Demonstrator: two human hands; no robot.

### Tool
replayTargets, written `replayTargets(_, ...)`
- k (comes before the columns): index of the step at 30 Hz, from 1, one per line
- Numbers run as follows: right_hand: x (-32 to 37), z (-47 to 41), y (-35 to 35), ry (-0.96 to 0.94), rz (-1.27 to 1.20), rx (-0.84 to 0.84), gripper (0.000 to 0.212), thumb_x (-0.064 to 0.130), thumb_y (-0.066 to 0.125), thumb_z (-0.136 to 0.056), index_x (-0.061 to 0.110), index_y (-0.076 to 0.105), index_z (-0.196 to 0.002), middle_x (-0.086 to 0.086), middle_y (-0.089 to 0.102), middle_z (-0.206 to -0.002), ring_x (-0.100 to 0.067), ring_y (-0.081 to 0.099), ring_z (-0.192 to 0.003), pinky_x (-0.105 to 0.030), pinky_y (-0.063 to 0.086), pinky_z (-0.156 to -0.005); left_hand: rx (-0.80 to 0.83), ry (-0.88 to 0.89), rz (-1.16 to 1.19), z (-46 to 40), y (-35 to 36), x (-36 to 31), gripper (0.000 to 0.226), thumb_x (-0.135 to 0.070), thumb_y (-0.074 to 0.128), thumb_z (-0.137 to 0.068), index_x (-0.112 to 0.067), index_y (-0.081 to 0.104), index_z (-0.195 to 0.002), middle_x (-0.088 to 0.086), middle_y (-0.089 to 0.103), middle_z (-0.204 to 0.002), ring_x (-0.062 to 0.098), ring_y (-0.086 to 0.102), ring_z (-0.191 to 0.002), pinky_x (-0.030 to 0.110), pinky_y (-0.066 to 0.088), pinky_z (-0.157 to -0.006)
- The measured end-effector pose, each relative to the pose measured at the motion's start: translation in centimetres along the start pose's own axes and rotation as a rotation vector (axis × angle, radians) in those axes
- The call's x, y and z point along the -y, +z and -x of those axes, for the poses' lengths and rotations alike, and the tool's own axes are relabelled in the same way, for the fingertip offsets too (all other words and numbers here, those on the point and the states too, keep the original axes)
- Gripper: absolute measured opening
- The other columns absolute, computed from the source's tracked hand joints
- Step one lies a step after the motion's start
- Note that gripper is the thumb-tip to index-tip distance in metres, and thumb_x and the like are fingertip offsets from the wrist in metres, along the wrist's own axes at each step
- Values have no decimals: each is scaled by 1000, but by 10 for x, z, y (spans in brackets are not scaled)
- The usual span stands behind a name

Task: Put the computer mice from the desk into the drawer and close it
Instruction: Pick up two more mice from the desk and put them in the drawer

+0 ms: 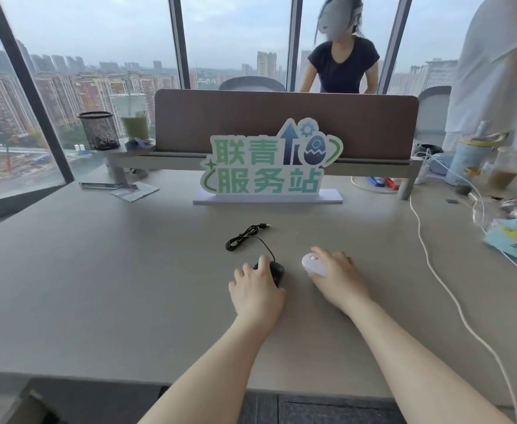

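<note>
While both computer mice remain on the counter (98,286), a person's two hands close over them at once, which suggests the task is only at its first step. The left hand (255,290) is cupped over the black wired mouse (277,272), fingers curled around its near and left sides; its black cable (245,235) runs away from the person to a loose coil with the plug lying beyond it. The right hand (338,278) wraps the white mouse (313,264) from the right, with the scroll-wheel end showing past the fingers. Whether either mouse has left the surface cannot be told from this view; both appear to sit at counter level. The two mice lie near each other in the middle of the counter, well short of the green-lettered sign (269,166) that stands in front of the brown divider panel (284,117).

No mouse is stowed yet. The drawer itself cannot be made out with certainty: a dark opening (92,402) shows below the counter's near edge at lower left and may be it. Still ahead, by this reading, are lifting both mice, gathering the trailing cable, placing them inside and pushing the drawer shut. A white cord (452,295) crosses the counter to the right of the right hand, apart from it.
</note>
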State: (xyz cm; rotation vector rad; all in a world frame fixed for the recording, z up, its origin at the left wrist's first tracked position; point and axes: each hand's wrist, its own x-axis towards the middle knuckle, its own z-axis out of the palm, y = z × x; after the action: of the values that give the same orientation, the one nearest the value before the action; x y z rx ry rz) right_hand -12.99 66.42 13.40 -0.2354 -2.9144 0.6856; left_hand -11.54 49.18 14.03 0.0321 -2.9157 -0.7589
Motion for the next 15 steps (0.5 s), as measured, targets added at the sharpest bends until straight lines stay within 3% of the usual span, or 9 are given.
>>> replayTargets(6,55,35,-5,-21,-391,-110,56,30,61,-85,35,46,-139,-10,52,-123,-28,48,-120,-33,39,-90,-234,-87,315,18,-55,49,46,-37,59,-78,-25,41,-119,3,52,-113,28,54,-102,39,47,-76)
replayTargets(9,105,59,-9,-133,-509,-161,53,35,60,-84,37,49,-136,-3,59,-126,-23,52,-119,-29,35,-88,-411,-52,454,33,-109,78,47,-35,60,-79,-28,40,-120,-3,49,-115,20,53,-93,32,43,-70)
replayTargets(13,187,104,-8,-315,-677,-143,52,33,59,-85,38,48,-136,6,59,-128,-18,55,-115,-34,42,-93,-601,-24,523,67,-188,123,46,-28,62,-80,-28,43,-121,-5,49,-114,7,53,-85,18,41,-68)
replayTargets(15,229,130,-2,-396,-748,-119,55,35,55,-80,37,48,-134,5,58,-124,-17,57,-109,-36,48,-90,-686,-39,494,90,-222,151,46,-27,62,-80,-26,45,-123,-3,50,-115,7,51,-82,21,41,-68)
